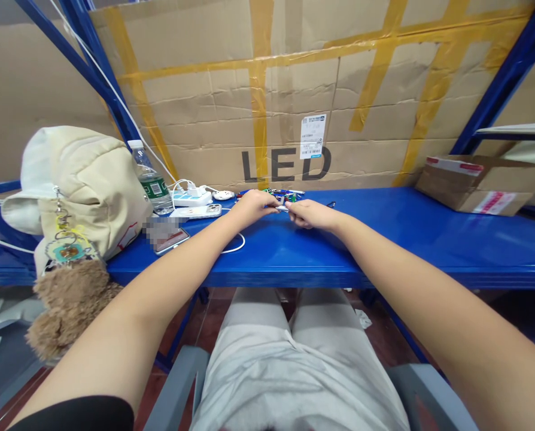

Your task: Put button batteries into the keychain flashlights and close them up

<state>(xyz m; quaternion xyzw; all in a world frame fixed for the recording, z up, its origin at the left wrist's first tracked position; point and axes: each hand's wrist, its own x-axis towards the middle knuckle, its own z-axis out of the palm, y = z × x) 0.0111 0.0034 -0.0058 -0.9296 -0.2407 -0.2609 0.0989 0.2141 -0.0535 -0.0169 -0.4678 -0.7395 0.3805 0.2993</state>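
Observation:
My left hand and my right hand meet over the blue shelf, fingers pinched together on a small silvery object held between them; I cannot make out what it is. Just behind my hands lies a small pile of colourful little parts against the cardboard. Both forearms stretch out from the bottom corners of the view.
A cream bag with a plush charm sits at the left, with a water bottle, a power strip, two phones and a white cable beside it. A cardboard box rests at the right. A taped cardboard sheet marked LED stands behind.

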